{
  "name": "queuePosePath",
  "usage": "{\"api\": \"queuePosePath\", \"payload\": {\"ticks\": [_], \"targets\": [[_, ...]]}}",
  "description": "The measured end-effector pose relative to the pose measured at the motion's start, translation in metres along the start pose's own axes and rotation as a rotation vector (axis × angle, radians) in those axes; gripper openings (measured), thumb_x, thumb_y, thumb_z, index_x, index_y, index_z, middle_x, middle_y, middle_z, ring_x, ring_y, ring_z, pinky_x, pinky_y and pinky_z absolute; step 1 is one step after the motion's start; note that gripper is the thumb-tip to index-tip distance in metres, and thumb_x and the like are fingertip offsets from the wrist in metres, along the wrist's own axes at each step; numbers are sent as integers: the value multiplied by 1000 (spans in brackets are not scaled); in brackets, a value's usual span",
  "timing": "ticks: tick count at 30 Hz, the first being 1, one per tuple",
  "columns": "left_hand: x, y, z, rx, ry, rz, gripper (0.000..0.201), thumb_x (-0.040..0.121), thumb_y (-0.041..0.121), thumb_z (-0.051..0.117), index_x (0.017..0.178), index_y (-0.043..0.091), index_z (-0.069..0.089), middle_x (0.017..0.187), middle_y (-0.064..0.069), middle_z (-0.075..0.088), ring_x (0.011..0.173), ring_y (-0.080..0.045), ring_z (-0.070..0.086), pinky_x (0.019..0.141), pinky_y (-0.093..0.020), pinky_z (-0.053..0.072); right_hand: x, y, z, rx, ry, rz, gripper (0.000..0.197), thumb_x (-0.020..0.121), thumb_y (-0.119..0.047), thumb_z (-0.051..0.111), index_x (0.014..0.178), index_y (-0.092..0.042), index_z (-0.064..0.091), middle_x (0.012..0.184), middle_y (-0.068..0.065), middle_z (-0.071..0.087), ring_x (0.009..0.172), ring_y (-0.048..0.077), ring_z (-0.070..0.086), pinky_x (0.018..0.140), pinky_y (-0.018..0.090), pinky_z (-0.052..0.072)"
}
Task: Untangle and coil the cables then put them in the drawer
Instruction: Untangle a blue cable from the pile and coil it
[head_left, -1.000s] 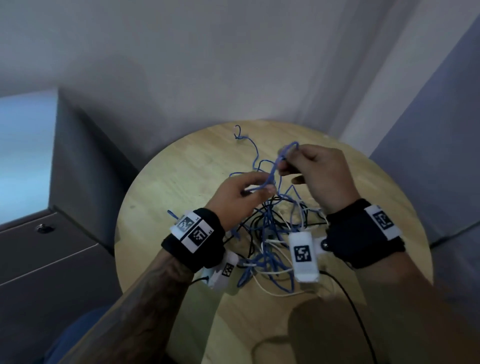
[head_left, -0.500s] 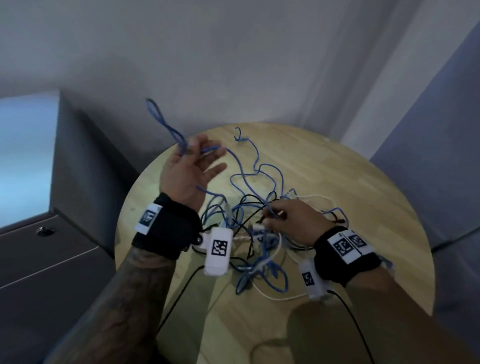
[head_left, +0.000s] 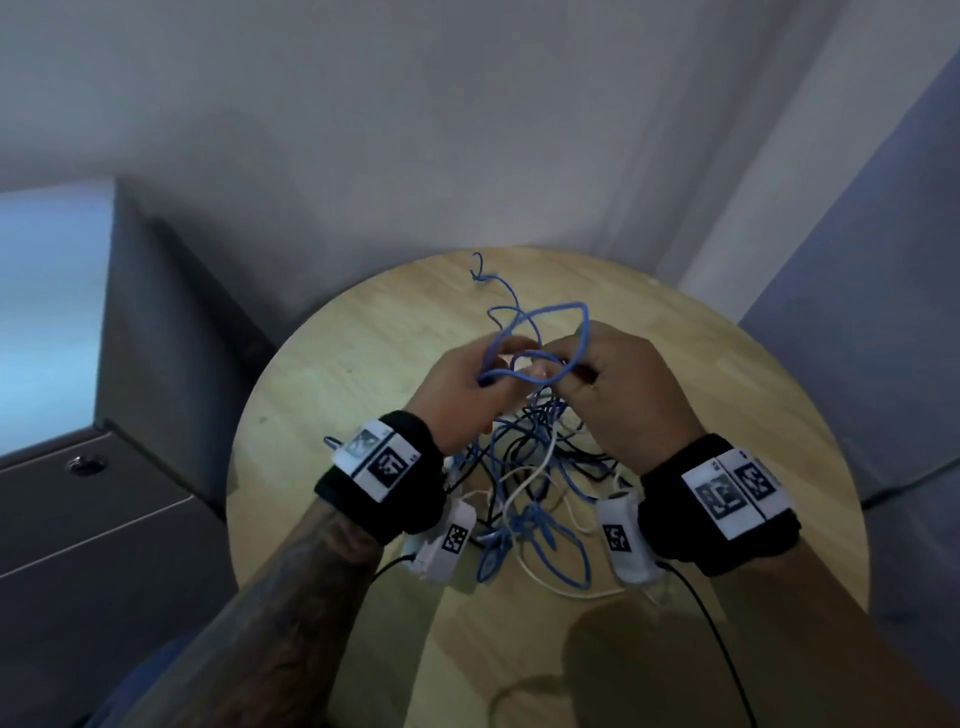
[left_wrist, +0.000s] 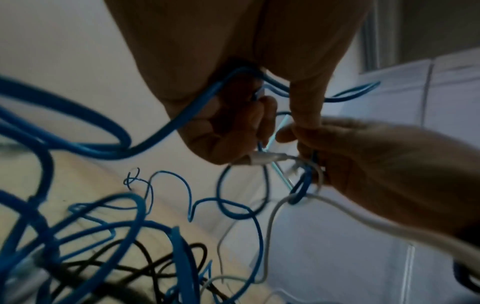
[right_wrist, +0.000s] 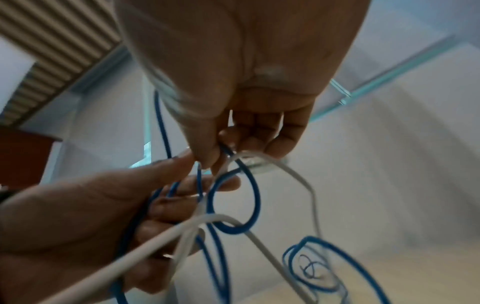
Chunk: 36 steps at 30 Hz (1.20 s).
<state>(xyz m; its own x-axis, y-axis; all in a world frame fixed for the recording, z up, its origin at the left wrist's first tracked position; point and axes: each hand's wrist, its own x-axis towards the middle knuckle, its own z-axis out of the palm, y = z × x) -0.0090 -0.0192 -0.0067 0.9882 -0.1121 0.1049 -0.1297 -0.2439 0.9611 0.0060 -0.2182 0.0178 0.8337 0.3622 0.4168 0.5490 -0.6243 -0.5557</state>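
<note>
Head view: left hand (head_left: 457, 395) and right hand (head_left: 618, 395) raised together above the table (head_left: 332, 364), fingertips nearly touching. Left fingers curled round a blue cable (head_left: 535, 322), loops rising above both hands. Right thumb and fingers pinching the same blue cable plus a white cable (right_wrist: 298, 176), per right wrist view. White connector (left_wrist: 265, 159) seen between the two hands in left wrist view; which hand grips it, cannot tell. Below the hands, tangle (head_left: 524, 483) of blue, black and white cables lying on the table between the wrists, strands running up from it into both grips. Blue: thin, kinked, many loose loops, one end curled near the table's far edge. White: thicker, smooth. Black: thin, low in the pile. Drawer unit (head_left: 104, 519) left of the table, well apart from the cables.
</note>
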Motion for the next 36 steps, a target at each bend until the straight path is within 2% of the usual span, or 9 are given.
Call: {"api": "queuePosePath", "payload": {"ticks": [6, 12, 15, 17, 20, 23, 29, 32, 36], "targets": [[3, -2, -10, -245, 149, -10, 33, 106, 34, 59, 86, 9, 67, 59, 0, 32, 51, -15, 30, 51, -30, 40, -7, 14, -2, 147, -60, 77, 33, 98, -30, 74, 129, -29, 66, 101, -10, 64, 84, 16, 60, 75, 37, 47], [16, -1, -57, -772, 201, 35, 34, 112, 39, 45, 87, 19, 58, 61, 6, 21, 50, -11, 27, 51, -26, 38, -25, 53, 24, -266, -548, 332, 18, 102, -24, 58, 94, -27, 74, 104, 1, 74, 86, 27, 63, 74, 39, 50], [15, 1, -68, -772, 158, 28, 37, 111, 41, 47, 87, 16, 58, 60, 4, 18, 49, -13, 24, 52, -28, 39, -19, 48, 13, -282, -340, 348, 18, 102, -29, 57, 96, -26, 73, 100, 2, 73, 82, 28, 63, 68, 39, 47], [13, 6, -65, -781, 92, 45, 37, 112, 41, 46, 88, 15, 58, 58, 4, 19, 49, -14, 24, 54, -30, 42, -15, 32, 3, 22, -103, 323, 15, 102, -37, 65, 113, -30, 72, 95, -3, 69, 80, 25, 62, 72, 39, 46], [11, 16, -52, -843, -24, 41, 40, 113, 41, 39, 88, 16, 59, 58, 6, 20, 49, -13, 24, 56, -30, 43, -15, -4, 7, 465, -148, 237, 49, 101, -43, 71, 147, -34, 57, 104, -3, 60, 72, 20, 52, 72, 39, 45], [6, 20, -45, -863, -133, 7, 43, 114, 41, 36, 85, 18, 58, 57, 7, 19, 48, -12, 23, 55, -30, 42, -17, -11, 25, 331, -43, 200, 61, 103, -37, 68, 159, -32, 43, 102, -2, 54, 65, 19, 47, 68, 40, 43], [5, 17, -51, -783, -131, -83, 43, 111, 39, 44, 74, 18, 50, 55, 6, 21, 48, -16, 24, 53, -31, 40, -9, -16, 10, 571, 346, 215, 30, 98, -19, 73, 124, -27, 60, 113, -9, 60, 91, 10, 58, 79, 37, 50], [4, 13, -46, -710, -107, -108, 43, 109, 36, 48, 70, 17, 46, 53, 3, 21, 48, -17, 23, 52, -30, 37, -3, -17, 3, 680, 205, 212, 36, 103, -15, 66, 136, -25, 57, 130, -12, 67, 115, 8, 64, 97, 34, 51], [7, 10, -49, -737, -4, -84, 44, 108, 37, 48, 68, 19, 45, 52, 4, 20, 46, -18, 25, 51, -31, 38, -7, 2, 0, 578, 49, 237, 20, 112, -21, 53, 111, -18, 73, 92, 3, 71, 84, 16, 66, 88, 38, 54]]}}
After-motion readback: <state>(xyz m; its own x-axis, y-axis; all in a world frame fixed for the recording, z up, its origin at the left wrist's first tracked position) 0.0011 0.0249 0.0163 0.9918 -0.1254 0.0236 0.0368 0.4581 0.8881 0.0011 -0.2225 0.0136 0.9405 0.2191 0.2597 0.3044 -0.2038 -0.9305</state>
